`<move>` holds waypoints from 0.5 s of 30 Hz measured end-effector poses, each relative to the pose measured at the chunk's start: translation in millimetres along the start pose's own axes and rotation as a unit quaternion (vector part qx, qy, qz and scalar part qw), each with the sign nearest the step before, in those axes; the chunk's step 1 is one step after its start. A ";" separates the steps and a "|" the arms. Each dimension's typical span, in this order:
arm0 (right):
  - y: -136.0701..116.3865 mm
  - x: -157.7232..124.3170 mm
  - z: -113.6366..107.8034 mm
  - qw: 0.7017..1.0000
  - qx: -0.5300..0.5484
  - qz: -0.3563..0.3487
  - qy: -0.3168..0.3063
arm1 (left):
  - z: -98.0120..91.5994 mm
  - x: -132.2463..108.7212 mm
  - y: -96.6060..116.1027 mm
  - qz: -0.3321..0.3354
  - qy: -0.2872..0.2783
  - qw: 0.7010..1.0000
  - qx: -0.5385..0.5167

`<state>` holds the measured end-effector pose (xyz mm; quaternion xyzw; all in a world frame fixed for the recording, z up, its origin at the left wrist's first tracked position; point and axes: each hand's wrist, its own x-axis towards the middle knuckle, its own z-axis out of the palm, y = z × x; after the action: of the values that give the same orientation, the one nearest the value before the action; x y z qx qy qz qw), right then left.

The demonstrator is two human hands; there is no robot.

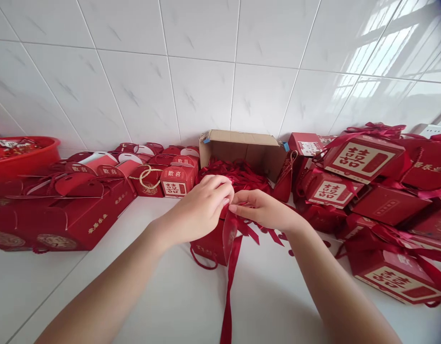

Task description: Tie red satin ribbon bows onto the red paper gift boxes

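A small dark red gift box (pixel 210 244) stands on the white counter in the middle, with a loop of red cord at its lower side. Over its top my left hand (pixel 200 210) is closed, fingers bent down on red ribbon. From the right my right hand (pixel 265 208) meets it, thumb and forefinger pinched on the same ribbon. One long tail of the red ribbon (pixel 231 282) hangs past the box and runs toward me across the counter. My fingers hide the box top and the ribbon's crossing point.
Behind my hands an open cardboard box (pixel 242 138) holds a heap of red ribbons (pixel 238 172). Finished-looking beribboned boxes (pixel 363 157) are stacked at right. Several red handled boxes (pixel 98 215) and a red basin (pixel 26 150) stand at left. A tiled wall (pixel 202 91) rises behind.
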<state>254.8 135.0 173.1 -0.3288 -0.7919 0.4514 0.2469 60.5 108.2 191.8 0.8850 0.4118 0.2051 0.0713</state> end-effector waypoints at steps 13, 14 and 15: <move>-10.8 -11.7 -9.9 0.966 0.112 -0.126 0.196 | -15.6 -8.8 3.7 -0.194 -0.047 0.979 0.030; -14.3 -15.7 -13.8 0.953 0.121 -0.144 0.237 | -15.8 -10.5 2.2 -0.205 -0.085 0.974 0.052; -17.8 -20.1 -17.7 0.939 0.129 -0.161 0.277 | -15.8 -11.6 0.6 -0.209 -0.123 0.967 0.075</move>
<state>275.0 123.1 195.1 -0.2747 -0.6697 0.3951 0.5656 47.5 98.3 202.7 0.8004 0.5901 0.0441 0.0965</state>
